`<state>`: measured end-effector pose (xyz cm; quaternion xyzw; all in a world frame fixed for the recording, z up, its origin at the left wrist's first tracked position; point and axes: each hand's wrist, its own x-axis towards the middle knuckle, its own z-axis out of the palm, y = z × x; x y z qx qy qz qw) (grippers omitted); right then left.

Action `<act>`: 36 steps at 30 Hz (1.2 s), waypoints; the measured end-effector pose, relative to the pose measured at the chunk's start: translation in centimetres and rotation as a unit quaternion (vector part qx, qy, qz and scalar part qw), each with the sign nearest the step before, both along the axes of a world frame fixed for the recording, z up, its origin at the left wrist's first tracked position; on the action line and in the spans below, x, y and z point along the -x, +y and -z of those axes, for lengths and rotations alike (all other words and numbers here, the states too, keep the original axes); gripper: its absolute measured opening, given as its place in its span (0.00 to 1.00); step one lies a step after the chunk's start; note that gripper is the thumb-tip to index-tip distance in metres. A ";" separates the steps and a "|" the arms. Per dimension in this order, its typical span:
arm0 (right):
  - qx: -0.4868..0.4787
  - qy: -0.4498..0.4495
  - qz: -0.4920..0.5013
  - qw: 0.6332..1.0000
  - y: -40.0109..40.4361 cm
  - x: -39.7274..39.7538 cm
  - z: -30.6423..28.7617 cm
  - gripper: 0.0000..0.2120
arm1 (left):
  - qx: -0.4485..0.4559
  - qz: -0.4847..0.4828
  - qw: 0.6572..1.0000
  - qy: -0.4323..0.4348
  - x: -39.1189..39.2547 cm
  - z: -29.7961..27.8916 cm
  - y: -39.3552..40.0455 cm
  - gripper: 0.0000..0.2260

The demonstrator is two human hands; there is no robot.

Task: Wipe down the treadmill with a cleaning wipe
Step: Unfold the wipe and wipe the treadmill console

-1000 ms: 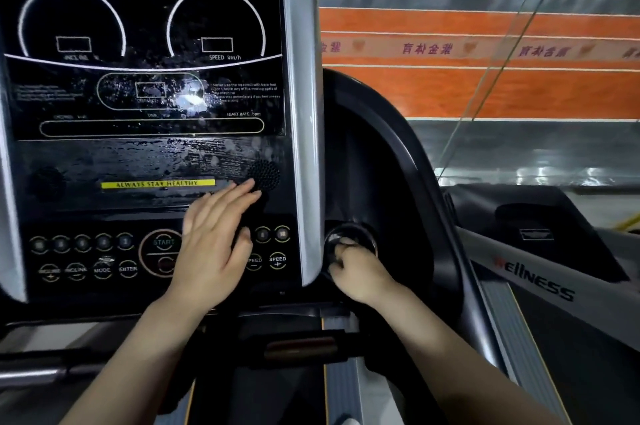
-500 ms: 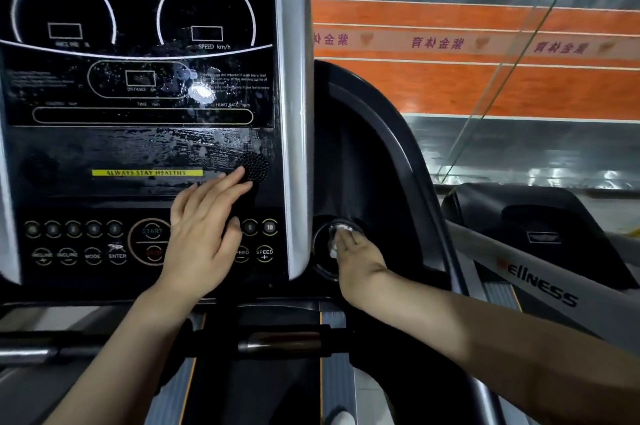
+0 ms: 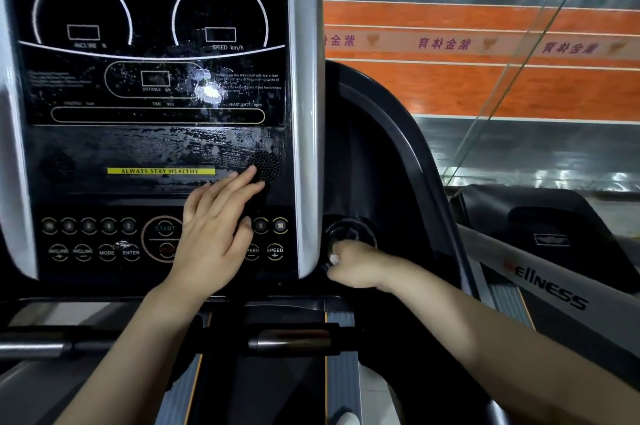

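The cleaning wipe shows only as a small white bit in the right hand, which is curled around it at the lower rim of the round cup holder, just beside the console. A second ago this hand was higher on the ring, and now it has come down and around, so I judge the wiping of this recess is in progress. The left hand stays flat on the button panel, fingers straight, holding nothing. The display still shows wet streaks.
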<state>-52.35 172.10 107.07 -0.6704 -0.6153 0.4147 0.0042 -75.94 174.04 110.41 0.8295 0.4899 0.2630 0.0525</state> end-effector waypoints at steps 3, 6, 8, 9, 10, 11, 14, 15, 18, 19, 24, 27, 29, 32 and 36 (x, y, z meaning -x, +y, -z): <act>-0.043 0.233 0.258 0.937 -0.2 1.3 2.3 0.05 | 0.002 0.000 1.000 -0.001 0.0 0.1 0.0 0.24; -0.076 0.333 0.375 0.862 -0.1 0.8 2.6 0.04 | 0.003 0.003 1.000 0.003 0.1 0.0 0.0 0.24; -0.099 0.341 0.349 0.867 0.0 -0.8 2.1 0.08 | 0.007 0.007 1.000 0.004 0.2 0.0 0.0 0.23; -0.139 0.322 0.335 0.874 0.0 -1.7 1.7 0.12 | 0.009 0.008 1.000 0.002 0.2 0.0 0.0 0.23; -0.200 0.284 0.321 0.881 0.2 -2.5 1.2 0.12 | 0.009 0.008 1.000 0.001 0.2 -0.1 0.0 0.23; -0.263 0.231 0.299 0.888 0.5 -3.3 0.7 0.12 | 0.009 0.007 1.000 -0.001 0.2 -0.1 0.0 0.23; -0.390 0.082 0.187 0.898 2.1 -4.1 -0.7 0.13 | 0.011 0.005 1.000 -0.004 0.1 -0.1 -0.1 0.23; -0.397 0.054 0.127 0.907 3.0 -4.2 -0.5 0.13 | 0.011 0.005 1.000 -0.004 0.1 -0.1 -0.1 0.23; -0.318 0.019 -0.021 0.948 4.3 -3.7 0.5 0.13 | 0.011 0.006 1.000 0.000 0.1 -0.1 -0.1 0.23; -0.274 0.019 -0.047 0.960 4.3 -3.3 0.7 0.13 | 0.011 0.006 1.000 0.002 0.1 -0.1 -0.1 0.23; -0.182 -0.057 -0.093 0.977 3.7 -1.4 -0.4 0.11 | 0.008 0.000 1.000 0.007 -0.1 -0.1 0.0 0.23; -0.219 -0.130 -0.068 0.965 2.8 -0.8 -0.3 0.15 | 0.008 0.007 1.000 0.008 0.1 -0.1 0.1 0.23; -0.235 -0.162 -0.033 0.958 1.8 -1.5 0.3 0.23 | 0.007 0.011 1.000 0.009 0.2 -0.1 0.1 0.23; -0.190 -0.123 0.055 0.972 0.0 -3.1 0.7 0.28 | 0.003 0.007 1.000 0.006 0.3 0.1 0.1 0.23; -0.141 -0.060 0.163 0.975 -2.3 -3.5 1.7 0.28 | -0.007 -0.001 1.000 -0.005 -0.2 0.3 0.1 0.22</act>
